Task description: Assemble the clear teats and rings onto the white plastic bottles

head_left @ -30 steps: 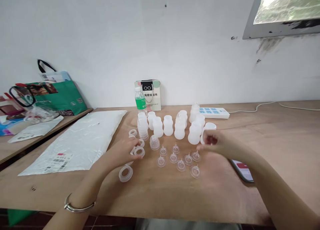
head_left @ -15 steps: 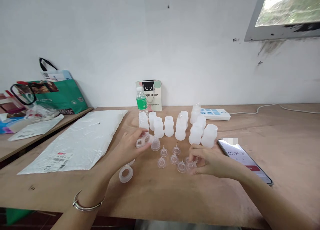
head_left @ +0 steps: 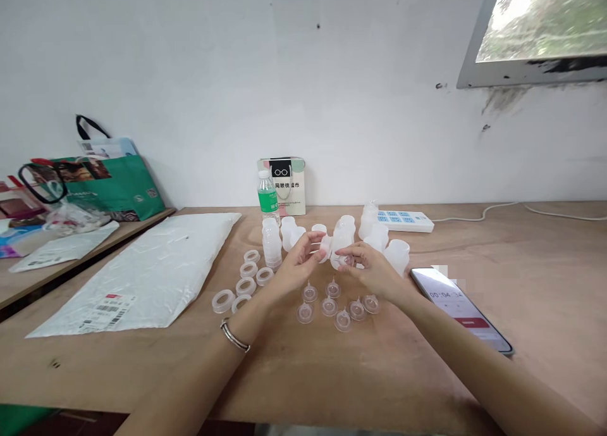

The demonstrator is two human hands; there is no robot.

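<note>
My left hand (head_left: pixel 300 262) has its fingers closed around a translucent screw ring (head_left: pixel 325 249), held upright in front of the white bottle bodies. Close beside it, my right hand (head_left: pixel 372 265) pinches a clear bottle nipple (head_left: pixel 349 260); the fingers partly cover it. The ring and nipple are near each other, but I cannot tell whether they touch. Below the hands, several clear nipples (head_left: pixel 329 306) lie tips up on the table. Several loose screw rings (head_left: pixel 246 286) lie left of my left forearm. White bottle bodies (head_left: pixel 397 255) stand behind, partly hidden by my hands.
A clear stacked column (head_left: pixel 272 245) stands near a green-labelled water bottle (head_left: pixel 268 199) and a paper bag (head_left: pixel 294 199). A white mailer (head_left: pixel 142 271) covers the table's left. To the right are a phone (head_left: pixel 462 309) and a power strip (head_left: pixel 405 221) with its cord.
My left hand has moved right and slightly up with a ring, uncovering the rings on the table. My right hand has lifted a nipple up and left, bringing both hands together.
</note>
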